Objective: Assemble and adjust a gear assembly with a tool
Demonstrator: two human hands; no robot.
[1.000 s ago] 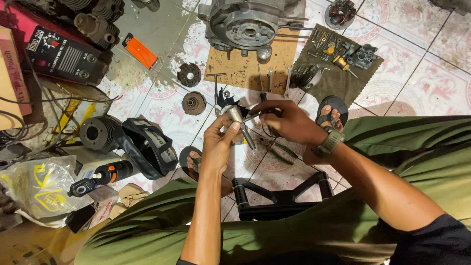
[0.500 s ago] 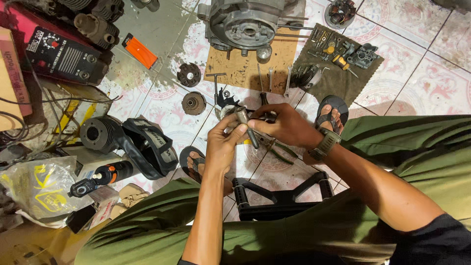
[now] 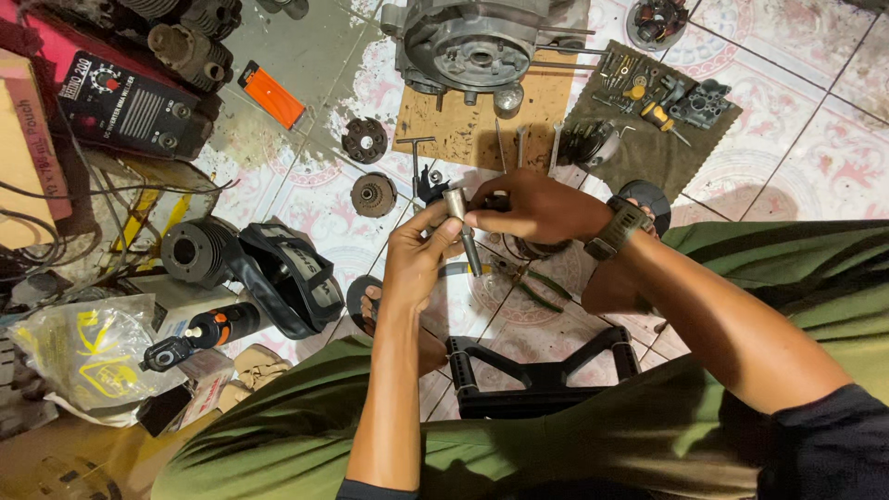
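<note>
Keep your left hand (image 3: 419, 264) wrapped tight around the metal rod (image 3: 461, 227) above the tiled floor (image 3: 815, 157), and let your right hand (image 3: 532, 206) pinch its top with the fingers (image 3: 482, 219), turning slowly and straight.

Dull grey metal socket tool (image 3: 460, 227), rough brown cardboard (image 3: 482, 130), glossy patterned floor tiles (image 3: 815, 157)
</note>
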